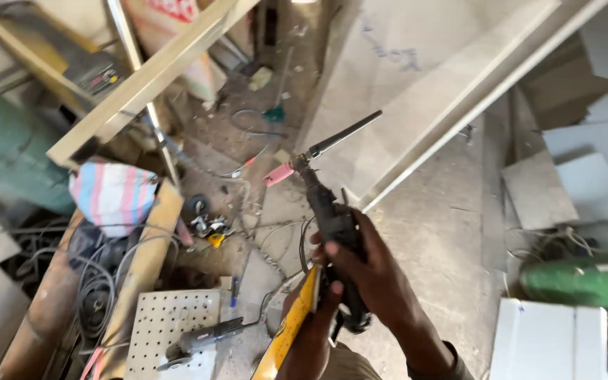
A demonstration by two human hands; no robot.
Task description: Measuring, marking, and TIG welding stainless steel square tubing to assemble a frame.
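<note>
On the far left, a striped cloth [112,193] in pink, blue and white lay on a long wooden plank [150,260]. Below it, a white board full of little holes [170,324] sat on the floor, with a grey power tool [202,339] lying on it. Next came the left hand [311,334], its grip closed around a yellow bar [291,329] that pointed down. Just beside it, touching, the right hand [367,271] had its grip tight around a black drill [332,222]. The drill was held up in the air over the dusty floor [438,232], its long dark bit [343,135] pointing up and to the right. On the far right lay a green tube [582,280].
</note>
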